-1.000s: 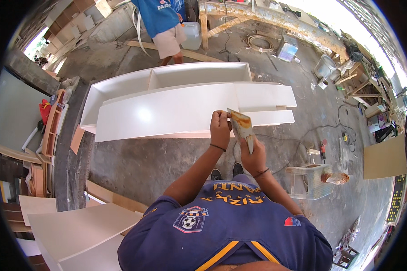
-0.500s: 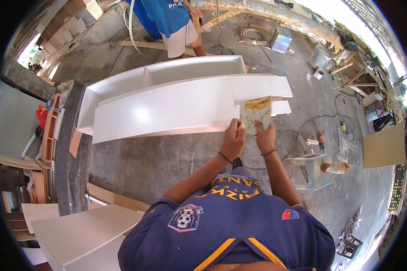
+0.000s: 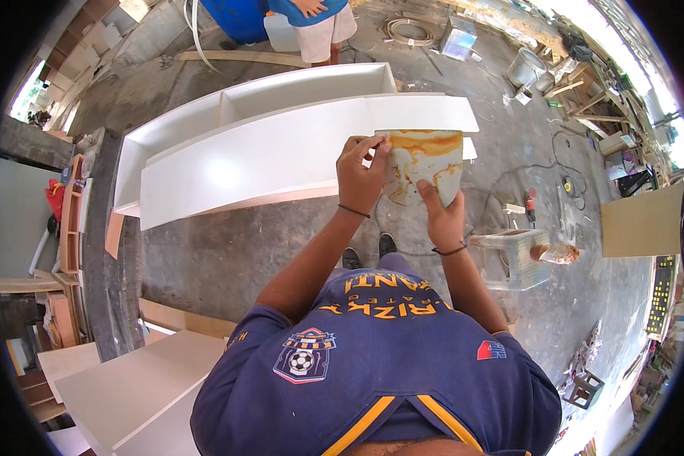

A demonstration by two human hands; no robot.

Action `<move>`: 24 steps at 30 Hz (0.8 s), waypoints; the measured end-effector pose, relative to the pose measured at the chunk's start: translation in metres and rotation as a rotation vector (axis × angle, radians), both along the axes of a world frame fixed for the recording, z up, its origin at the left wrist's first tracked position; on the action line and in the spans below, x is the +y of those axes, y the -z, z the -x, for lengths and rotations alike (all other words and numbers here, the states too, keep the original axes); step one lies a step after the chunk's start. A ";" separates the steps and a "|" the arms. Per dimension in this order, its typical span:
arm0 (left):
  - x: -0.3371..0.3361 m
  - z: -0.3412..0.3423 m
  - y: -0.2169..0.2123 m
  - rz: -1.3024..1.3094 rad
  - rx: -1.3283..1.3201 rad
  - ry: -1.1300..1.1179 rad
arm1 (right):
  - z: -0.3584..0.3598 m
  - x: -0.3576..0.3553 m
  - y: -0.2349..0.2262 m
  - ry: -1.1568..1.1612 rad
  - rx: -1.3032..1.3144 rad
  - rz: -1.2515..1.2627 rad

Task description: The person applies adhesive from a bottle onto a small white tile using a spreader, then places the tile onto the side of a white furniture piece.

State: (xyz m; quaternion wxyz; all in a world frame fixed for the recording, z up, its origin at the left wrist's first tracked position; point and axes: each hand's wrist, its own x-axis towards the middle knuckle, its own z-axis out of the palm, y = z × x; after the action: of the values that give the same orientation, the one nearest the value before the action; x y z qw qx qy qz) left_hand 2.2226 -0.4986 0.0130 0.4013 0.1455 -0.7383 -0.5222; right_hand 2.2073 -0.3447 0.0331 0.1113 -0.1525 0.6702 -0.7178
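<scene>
Since a second ago both hands have spread apart and the folded sheet has opened out flat between them, higher over the white panel. Fingers of the left hand (image 3: 361,176) pinch the upper left edge of the stained sheet (image 3: 424,165), a pale square blotched orange and brown; the right hand (image 3: 442,218) grips its lower edge with the thumb laid up its face. The sheet hangs in front of the long white panel (image 3: 281,156), which lies over a white shelf unit (image 3: 243,102) on the concrete floor (image 3: 228,251). A pale plastic stool (image 3: 513,254) stands to the right, a second person (image 3: 311,23) beyond the shelf.
</scene>
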 end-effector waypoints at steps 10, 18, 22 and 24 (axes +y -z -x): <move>-0.002 0.000 -0.011 0.004 -0.162 0.092 | -0.010 0.004 -0.005 -0.113 0.448 -0.418; -0.017 -0.002 0.005 -0.352 -0.244 0.328 | -0.013 0.007 -0.001 -0.090 0.303 -0.314; -0.015 -0.008 0.006 -0.420 -0.155 0.406 | -0.007 0.008 0.005 -0.019 0.139 -0.237; -0.012 -0.011 0.001 -0.277 -0.082 0.347 | -0.003 0.010 0.009 0.011 0.050 -0.139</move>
State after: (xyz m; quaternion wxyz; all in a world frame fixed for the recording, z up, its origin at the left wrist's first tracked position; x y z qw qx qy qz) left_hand 2.2332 -0.5108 0.0117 0.2515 0.0912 -0.6891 -0.6735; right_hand 2.2101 -0.3344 0.0237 0.1010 -0.1588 0.7219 -0.6659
